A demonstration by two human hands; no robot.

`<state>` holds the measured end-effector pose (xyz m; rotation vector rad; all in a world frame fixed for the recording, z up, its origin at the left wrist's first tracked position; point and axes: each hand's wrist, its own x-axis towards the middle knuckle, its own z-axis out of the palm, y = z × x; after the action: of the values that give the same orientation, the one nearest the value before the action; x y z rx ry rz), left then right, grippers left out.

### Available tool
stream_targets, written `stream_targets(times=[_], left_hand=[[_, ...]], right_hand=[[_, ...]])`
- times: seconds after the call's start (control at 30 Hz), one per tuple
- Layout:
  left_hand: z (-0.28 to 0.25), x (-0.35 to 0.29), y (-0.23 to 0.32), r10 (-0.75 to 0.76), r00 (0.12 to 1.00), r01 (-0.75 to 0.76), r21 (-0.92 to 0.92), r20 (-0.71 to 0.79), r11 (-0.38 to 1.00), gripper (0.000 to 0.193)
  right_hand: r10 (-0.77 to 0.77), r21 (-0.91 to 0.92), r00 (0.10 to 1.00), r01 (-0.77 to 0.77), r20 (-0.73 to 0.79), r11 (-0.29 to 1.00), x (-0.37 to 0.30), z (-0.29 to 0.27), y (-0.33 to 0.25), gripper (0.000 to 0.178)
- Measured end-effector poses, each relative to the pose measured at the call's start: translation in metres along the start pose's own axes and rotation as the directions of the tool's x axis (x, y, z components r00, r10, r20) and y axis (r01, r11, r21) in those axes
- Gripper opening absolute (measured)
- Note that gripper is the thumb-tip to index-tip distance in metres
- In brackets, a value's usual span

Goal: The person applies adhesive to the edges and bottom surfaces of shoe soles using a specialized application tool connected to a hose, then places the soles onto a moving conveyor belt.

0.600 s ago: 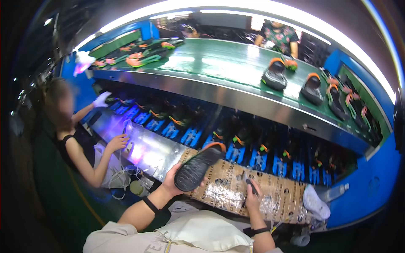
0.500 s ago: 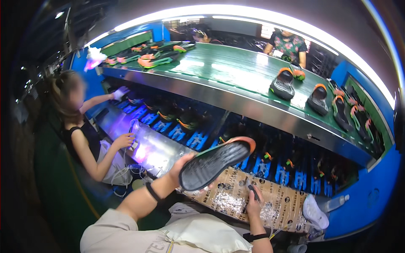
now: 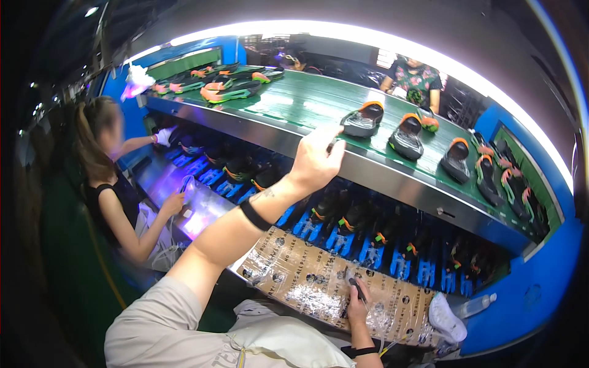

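My left hand (image 3: 316, 161) reaches over the front edge of the green conveyor belt (image 3: 300, 96), its fingers apart. Its fingertips are at the near end of a black shoe with an orange heel (image 3: 362, 121), which rests on the belt; I cannot tell whether they still touch it. Beside that shoe sit another black and orange shoe (image 3: 406, 137) and a third one (image 3: 456, 161). Low in front of me, my right hand (image 3: 358, 302) is closed around a dark pen-like tool (image 3: 354, 283), its tip above the cardboard-covered bench (image 3: 307, 270).
Under the belt runs a row of blue holders (image 3: 339, 243) with dark shoes. A white shoe-shaped piece (image 3: 446, 318) and a clear bottle (image 3: 477, 305) lie at the bench's right end. One co-worker (image 3: 116, 196) sits at left; another person (image 3: 412, 80) is behind the belt.
My left hand has carried the shoe up and forward from above the bench and set it on the belt, left of the others. The right hand still holds the tool. My view has shifted slightly.
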<state>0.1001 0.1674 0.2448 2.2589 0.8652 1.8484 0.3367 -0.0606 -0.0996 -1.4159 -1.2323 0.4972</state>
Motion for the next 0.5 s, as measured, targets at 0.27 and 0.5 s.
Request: stream_targets(times=[0.27,0.5], left_hand=[[0.029,0.077,-0.080,-0.217,0.854,0.055,0.332,0.474,0.942,0.059],[-0.045,0.104,-0.156,-0.327,0.867,-0.083,0.758,0.375,0.647,0.050]], right_hand=[[0.068,0.097,0.998,-0.066,-0.018,0.993,0.005,0.004,0.021,0.032],[0.072,0.015,0.997,-0.072,-0.010,0.997,-0.002,0.003,0.013,0.036]])
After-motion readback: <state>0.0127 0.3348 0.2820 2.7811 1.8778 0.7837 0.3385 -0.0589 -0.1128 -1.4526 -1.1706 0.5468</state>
